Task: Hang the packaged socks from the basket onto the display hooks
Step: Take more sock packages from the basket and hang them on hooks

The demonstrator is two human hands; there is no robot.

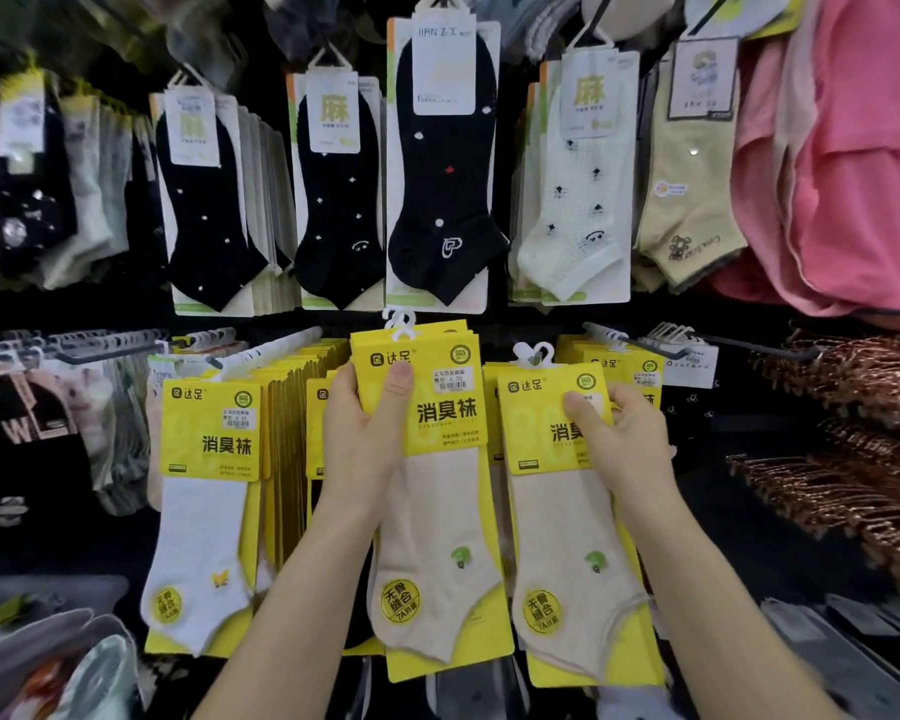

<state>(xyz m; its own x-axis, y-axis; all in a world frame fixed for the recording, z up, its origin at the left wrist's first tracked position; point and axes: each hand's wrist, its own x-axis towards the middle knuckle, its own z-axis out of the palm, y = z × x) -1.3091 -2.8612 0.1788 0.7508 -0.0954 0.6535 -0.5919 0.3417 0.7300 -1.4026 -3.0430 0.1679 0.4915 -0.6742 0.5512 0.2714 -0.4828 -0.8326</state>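
Yellow-carded, beige-socked centre pack (437,511) sits gripped in left hand (357,433), matching right pack (557,522) in right hand (619,439).

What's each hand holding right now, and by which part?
The left hand grips a stack of beige sock packs at the yellow header's left side. The right hand grips a second beige pack at its header's right side.

Head-worn wide-angle view, facing forward, close to the sock display (440,163)
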